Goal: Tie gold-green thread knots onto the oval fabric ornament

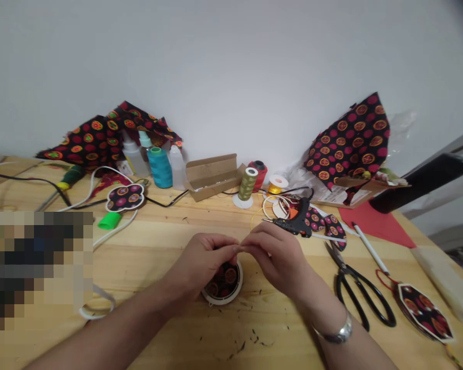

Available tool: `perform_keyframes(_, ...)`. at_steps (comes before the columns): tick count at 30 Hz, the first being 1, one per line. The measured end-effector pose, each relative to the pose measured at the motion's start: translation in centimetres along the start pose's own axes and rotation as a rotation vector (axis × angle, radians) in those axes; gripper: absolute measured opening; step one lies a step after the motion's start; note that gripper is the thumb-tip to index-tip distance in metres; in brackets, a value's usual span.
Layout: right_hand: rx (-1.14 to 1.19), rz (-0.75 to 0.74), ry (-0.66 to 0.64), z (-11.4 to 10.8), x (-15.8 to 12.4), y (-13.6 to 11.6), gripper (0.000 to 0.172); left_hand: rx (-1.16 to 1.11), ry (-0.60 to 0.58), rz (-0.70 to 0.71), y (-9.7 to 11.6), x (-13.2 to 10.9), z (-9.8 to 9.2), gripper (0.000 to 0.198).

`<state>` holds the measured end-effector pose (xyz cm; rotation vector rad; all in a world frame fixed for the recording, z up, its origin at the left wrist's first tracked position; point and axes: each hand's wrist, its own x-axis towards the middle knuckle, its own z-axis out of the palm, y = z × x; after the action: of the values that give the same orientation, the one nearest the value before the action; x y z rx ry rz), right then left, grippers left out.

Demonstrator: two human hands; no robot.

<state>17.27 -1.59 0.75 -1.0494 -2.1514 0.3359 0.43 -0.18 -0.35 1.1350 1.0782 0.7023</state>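
Observation:
My left hand (204, 262) and my right hand (275, 254) meet fingertip to fingertip over a round white-rimmed piece covered in black fabric with pink and orange circles (224, 282). The piece lies on the wooden table (170, 257), partly hidden under my left hand. Both hands pinch something very small between thumb and fingers, too small to name. A silver bracelet (337, 331) is on my right wrist.
Black scissors (357, 288) lie right of my hands, a black glue gun (297, 221) just behind them. Thread spools (248, 186), bottles (133, 154), a cardboard box (212, 177), patterned fabric (349, 141), fabric-covered shapes (424, 308), a pen (370, 248) and cables (100, 234) crowd the table.

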Motion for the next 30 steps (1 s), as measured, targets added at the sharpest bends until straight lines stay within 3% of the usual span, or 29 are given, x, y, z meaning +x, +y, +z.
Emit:
perform_keyframes(7, 0.357, 0.315, 0.086, 0.3, 0.8, 0.6, 0.009, -0.060, -0.148, -0.004, 0.2, -0.1, -0.2, 0.026)
perform_keyframes(13, 0.793, 0.646, 0.159, 1.7, 1.0, 0.3, 0.007, -0.278, -0.136, 0.039, -0.4, 0.1, -0.5, 0.027)
perform_keyframes(22, 0.811, 0.623, 0.166, 1.6, 0.5, 0.2, 0.010, -0.371, -0.106, 0.059, -0.1, 0.2, -0.4, 0.023)
perform_keyframes(30, 0.843, 0.641, 0.138, 1.6, 0.4, 0.1, 0.017, -0.288, -0.090, 0.062, -0.4, 0.2, -0.5, 0.027)
